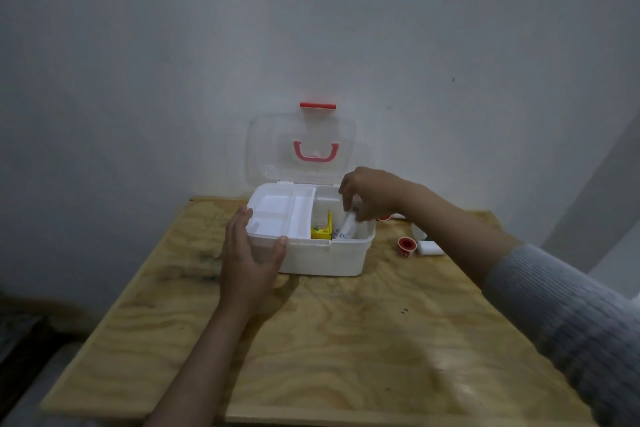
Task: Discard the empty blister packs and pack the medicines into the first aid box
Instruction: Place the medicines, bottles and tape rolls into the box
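Note:
A white first aid box stands open on the wooden table, its clear lid with a red handle raised against the wall. A white divided tray fills its left half. In the right half a yellow medicine carton stands on edge. My left hand grips the box's front left corner. My right hand reaches over the right half, fingers closed on a white medicine tube that slants down into the box.
To the right of the box lie a red-and-white tape roll, a white bandage roll and other white items partly hidden by my right forearm. The pale wall stands right behind the box. The table ends close to my body.

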Available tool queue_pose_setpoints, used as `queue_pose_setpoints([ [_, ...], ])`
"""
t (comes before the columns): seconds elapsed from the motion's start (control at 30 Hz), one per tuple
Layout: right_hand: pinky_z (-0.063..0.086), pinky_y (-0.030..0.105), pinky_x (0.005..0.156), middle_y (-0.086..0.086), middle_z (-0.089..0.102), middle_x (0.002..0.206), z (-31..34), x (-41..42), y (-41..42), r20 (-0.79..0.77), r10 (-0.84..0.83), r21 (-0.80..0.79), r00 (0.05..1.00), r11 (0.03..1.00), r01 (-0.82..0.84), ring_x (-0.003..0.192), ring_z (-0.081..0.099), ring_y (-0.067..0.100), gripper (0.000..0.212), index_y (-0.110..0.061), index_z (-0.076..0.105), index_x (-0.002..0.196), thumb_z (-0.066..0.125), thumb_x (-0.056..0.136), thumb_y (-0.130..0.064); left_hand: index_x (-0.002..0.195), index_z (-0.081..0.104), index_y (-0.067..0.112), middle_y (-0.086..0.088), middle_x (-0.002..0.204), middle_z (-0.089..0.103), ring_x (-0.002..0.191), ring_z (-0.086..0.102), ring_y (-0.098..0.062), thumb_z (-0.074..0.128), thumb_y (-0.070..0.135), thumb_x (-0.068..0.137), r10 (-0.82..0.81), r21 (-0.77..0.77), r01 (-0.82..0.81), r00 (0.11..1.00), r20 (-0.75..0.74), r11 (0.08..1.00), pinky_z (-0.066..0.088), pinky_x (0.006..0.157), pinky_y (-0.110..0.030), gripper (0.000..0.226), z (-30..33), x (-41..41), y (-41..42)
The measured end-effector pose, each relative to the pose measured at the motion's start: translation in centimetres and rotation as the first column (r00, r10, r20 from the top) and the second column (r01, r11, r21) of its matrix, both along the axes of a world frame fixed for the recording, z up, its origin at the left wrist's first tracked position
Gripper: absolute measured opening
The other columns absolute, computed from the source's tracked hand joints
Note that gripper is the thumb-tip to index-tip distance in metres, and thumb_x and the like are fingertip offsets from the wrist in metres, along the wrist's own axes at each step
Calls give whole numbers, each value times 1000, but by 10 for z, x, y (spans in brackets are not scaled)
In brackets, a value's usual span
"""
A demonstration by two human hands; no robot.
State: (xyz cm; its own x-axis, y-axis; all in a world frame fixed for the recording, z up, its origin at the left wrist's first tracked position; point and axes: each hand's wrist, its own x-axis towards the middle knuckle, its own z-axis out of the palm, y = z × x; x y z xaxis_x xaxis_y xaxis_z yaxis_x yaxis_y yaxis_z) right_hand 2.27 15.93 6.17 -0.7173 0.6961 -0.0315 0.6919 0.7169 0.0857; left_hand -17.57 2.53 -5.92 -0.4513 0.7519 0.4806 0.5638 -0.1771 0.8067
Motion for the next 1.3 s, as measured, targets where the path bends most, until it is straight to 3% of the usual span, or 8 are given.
queue_pose_setpoints([
  [0.13,47,39,92,0,60,125,9,20,-4,-192,7,22,981,1000,-3,112,50,19,20,-21,71,95,72,76,-23,140,30,29,2,146,35,131,37,-16,59,55,76,5,8,-5,1000,-2,1000,49,97,-43,75,-1,0,0],
  [0.37,42,30,95,3,67,113,23,85,0,-397,-104,0,912,994,113,106,60,19,17,-19,72,94,71,78,-23,139,29,32,3,146,35,132,38,-17,61,52,77,-2,8,2,1000,-5,1000,50,97,-49,72,-3,-2,2],
  [0.47,46,34,92,3,67,110,15,118,4,-395,-234,-77,888,972,222,105,60,19,19,-21,71,96,71,77,-18,139,28,33,4,146,35,132,37,-17,62,49,78,-6,7,6,1000,-8,1000,49,97,-50,71,-3,-2,2],
  [0.57,44,29,85,3,65,113,-4,147,12,-253,-357,-123,899,934,336,104,57,18,28,-20,68,104,69,77,-13,140,29,30,2,147,34,130,36,-14,66,42,81,-5,17,5,1000,-11,1000,48,98,-48,70,-3,-1,2],
  [0.7,49,36,86,1,64,116,-38,182,20,-167,-461,-135,872,886,443,103,56,18,35,-25,67,106,66,75,-9,140,32,24,1,147,35,127,31,-6,64,41,80,4,21,-4,1000,-14,1000,44,100,-41,70,0,1,1],
  [0.9,50,34,82,4,66,106,-68,200,16,-375,-495,-216,784,869,445,91,58,20,40,-24,66,104,72,70,-5,141,33,17,-4,147,36,125,30,-6,67,34,83,12,23,-12,1000,-15,1000,42,95,-34,69,5,6,-1],
  [1.13,46,31,79,2,61,99,-84,204,8,-433,-508,-267,744,861,433,88,57,18,50,-21,61,110,76,67,-3,140,32,22,-2,147,35,127,31,-7,67,39,82,7,14,-7,999,-31,1000,46,95,-37,70,2,2,-1],
  [1.3,52,38,83,5,67,97,-91,209,-5,-606,-478,-205,636,866,456,86,61,20,39,-18,66,102,75,69,-1,140,34,18,-4,145,37,125,32,-7,69,32,82,7,25,-6,1000,-21,1000,44,95,-34,68,2,4,0],
])
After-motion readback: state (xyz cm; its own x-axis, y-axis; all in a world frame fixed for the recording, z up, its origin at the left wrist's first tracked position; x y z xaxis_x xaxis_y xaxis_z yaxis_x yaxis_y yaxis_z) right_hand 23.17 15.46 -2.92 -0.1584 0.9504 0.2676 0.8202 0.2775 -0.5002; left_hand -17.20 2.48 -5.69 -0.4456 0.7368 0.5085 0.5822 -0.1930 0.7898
